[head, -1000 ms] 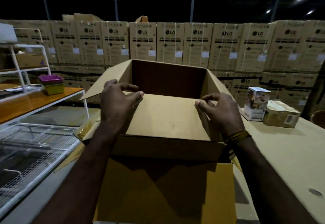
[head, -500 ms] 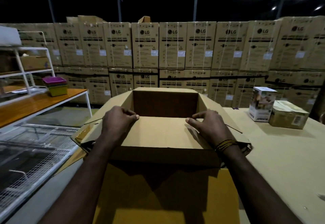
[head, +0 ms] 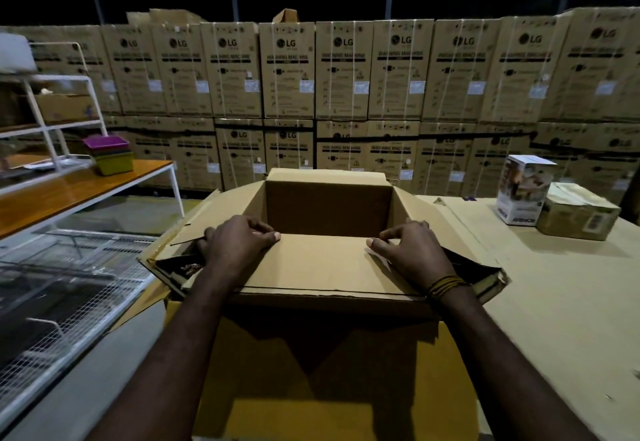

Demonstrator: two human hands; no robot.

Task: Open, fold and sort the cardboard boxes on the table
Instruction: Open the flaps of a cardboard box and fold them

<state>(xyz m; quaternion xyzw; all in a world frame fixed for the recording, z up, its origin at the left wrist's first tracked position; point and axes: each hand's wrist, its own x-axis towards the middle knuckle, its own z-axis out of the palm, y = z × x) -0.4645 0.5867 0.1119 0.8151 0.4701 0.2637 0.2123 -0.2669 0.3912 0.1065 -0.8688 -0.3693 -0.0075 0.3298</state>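
**Both hands pressing down the near flap of an open box**

The left hand (head: 239,245) is lying knuckles-up on the near flap (head: 322,260) of the open cardboard box (head: 329,205), its fingers (head: 258,224) curling over the flap's far edge while the thumb is lying flat along that edge; it seems to be gripping the flap, though the fingertips are hidden behind the cardboard. The right hand (head: 412,253), wearing a band of threads (head: 446,285) at the wrist, is mirroring it at the flap's right end, fingers hooking over the same edge and thumb pointing inward.

Between the two thumbs the flap's far edge is running bare and straight. Beyond it the box is standing open, its far wall upright, and its side flaps (head: 207,219) are splaying outward left and right, past each hand. The box is sitting at the left part of the cardboard-covered tabletop (head: 554,302), directly in front of the person, its left flap overhanging the tabletop's edge above a wire rack (head: 62,302).

To the right the tabletop is stretching open up to a printed white carton (head: 523,191) and a small brown box (head: 578,214), standing just beside one another, well apart from the right hand. Stacked washing-machine cartons (head: 346,70) are walling the background.
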